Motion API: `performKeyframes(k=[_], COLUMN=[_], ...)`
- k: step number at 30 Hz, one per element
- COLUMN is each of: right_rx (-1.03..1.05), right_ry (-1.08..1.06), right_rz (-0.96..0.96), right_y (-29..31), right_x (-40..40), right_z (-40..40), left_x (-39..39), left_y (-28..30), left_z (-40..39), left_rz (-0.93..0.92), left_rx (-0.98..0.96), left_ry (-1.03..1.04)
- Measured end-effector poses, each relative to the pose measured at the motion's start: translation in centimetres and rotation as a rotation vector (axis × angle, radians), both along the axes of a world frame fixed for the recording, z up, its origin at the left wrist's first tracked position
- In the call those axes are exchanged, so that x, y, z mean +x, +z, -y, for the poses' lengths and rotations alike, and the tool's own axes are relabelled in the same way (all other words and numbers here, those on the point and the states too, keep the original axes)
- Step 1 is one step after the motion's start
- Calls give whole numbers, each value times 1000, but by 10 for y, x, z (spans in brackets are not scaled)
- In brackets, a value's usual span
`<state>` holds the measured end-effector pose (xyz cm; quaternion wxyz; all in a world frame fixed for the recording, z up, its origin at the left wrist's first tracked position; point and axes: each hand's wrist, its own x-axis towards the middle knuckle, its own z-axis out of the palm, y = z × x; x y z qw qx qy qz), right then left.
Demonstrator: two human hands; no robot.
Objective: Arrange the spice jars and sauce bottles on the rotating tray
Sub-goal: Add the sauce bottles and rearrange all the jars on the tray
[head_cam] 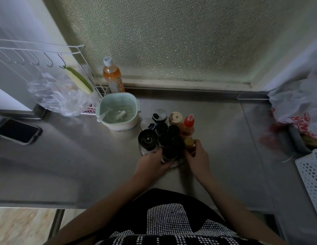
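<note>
A round clear rotating tray [175, 164] sits on the steel counter, crowded with several black-lidded spice jars [165, 138], a tall black-topped grinder [148, 141], a red-capped sauce bottle [189, 122], a beige-capped bottle [176, 117] and two silver-lidded jars [159, 114]. My left hand [152, 163] grips the tray's near left rim, under the grinder. My right hand [198, 157] holds a small yellow-capped bottle [189, 143] at the tray's right edge. The tray's base is mostly hidden by jars and hands.
A pale green strainer basket [118, 110] stands just left of the tray, with an orange drink bottle [112, 75] behind it. A phone [17, 131] lies far left. Plastic bags [299, 103] and a white perforated basket [311, 174] crowd the right side.
</note>
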<state>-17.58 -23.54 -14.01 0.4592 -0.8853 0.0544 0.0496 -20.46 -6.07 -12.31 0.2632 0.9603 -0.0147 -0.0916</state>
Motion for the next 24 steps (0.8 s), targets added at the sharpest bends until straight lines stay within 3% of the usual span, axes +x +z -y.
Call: performKeyframes(k=[6,12,19,24], right_rx=[-155,-146,-169,-229], right_ry=[7,281,288,216], right_rz=[106,46,46,-15], right_y=[7,6,5,0], right_x=[-13,-25,-28,-28], right_z=[6,-14,-33,-33], left_x=[4,-3,-4,-6], left_y=[0,4,-6,-12], left_z=[5,-6,-15,-24], left_rz=[-3,-55,-83,-101], left_rx=[-52,25,139,96], left_ry=[95,152,94,45])
